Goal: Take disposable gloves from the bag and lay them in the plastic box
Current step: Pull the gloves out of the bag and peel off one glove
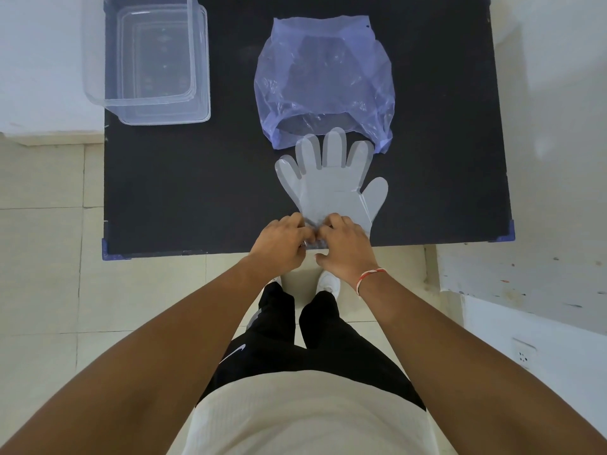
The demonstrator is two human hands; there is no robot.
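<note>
Gloves: we see a flat stack of disposable gloves (331,188) lying on the black table (184,192), just on the near side of the bag, its fingertips touching or just overlapping the bag's mouth.
Long axis: the stack runs from the cuff at our hands straight away towards the bag; the thumb points right.
Left hand: our left hand (279,239) has its fingers curled, pinching the cuff edge at the near end.
Right hand: our right hand (345,244) pinches the same cuff, right beside the left; both are equally near.
Box: the plastic box (98,96) stands well to the left of the bag, at the far left corner of the table, partly overhanging it; we see no gloves in it.
Coming move: we judge the carry must go left and away from the bag, and the cuff grip leaves the finger end free to trail.
Bag: the bag (325,83) is thin, crinkled, violet-tinted film, mouth open towards us; whether more gloves are inside, we cannot tell.
Glove material: translucent grey film, smooth, limp, hand-shaped with crisp cut edges.
Box material: clear rigid plastic, rectangular, rounded corners.
</note>
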